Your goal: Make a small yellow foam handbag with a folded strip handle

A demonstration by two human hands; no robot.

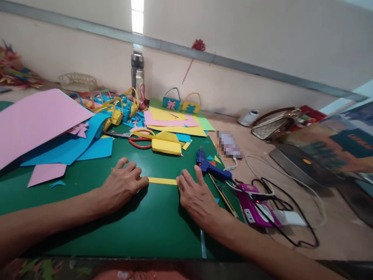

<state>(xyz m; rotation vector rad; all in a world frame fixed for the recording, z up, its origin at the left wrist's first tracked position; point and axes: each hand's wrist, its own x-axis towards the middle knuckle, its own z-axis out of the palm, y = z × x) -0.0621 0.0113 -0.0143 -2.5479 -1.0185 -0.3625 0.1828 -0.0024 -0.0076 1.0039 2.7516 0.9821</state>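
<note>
A narrow yellow paper strip (162, 181) lies lengthwise across the green board (163, 225) between my hands. My left hand (121, 186) grips its left part with curled fingers, and a small yellow tip shows beyond the knuckles. At the strip's right end, the bunched fingers of my right hand (196, 194) press it, with their tips partly hidden. Just behind the strip sits a folded yellow paper box (166, 147). Red-handled scissors (140, 143) lie beside that box. A blue glue gun (211, 166) rests close to my right hand, above a cutter knife (223, 195).
Pink sheets (40, 120) and blue sheets (96, 149) cover the left side. Small paper baskets (116, 112) are heaped behind, and two finished bags (171, 102) stand by the wall. At right are a purple power strip (253, 206), cables, a phone (229, 144) and a handbag (275, 124).
</note>
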